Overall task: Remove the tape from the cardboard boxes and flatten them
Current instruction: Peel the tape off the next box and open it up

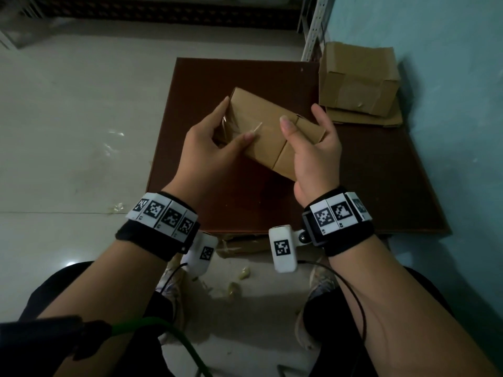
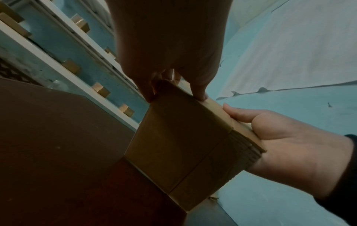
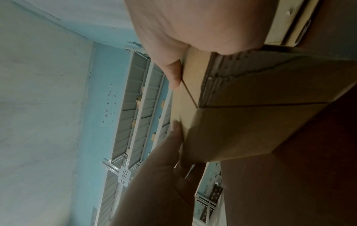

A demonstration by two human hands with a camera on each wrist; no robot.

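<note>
Lying flat on a pale tiled floor (image 1: 68, 110): a dark brown board (image 1: 381, 172), its far right corner nearing a white perforated metal upright (image 1: 313, 28). Running along the right side, a teal wall (image 1: 449, 77). Showing in the wrist views, metal shelving (image 3: 135, 114) bearing a white label with printed characters (image 3: 123, 178).

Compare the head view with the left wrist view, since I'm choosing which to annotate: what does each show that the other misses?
Only the head view shows the clear tape at the held box's left end, the second box on flattened cardboard, and tape scraps on the floor. Only the left wrist view shows the box's underside and the shelving. Both show the left hand and right hand gripping the box over the brown board.
</note>
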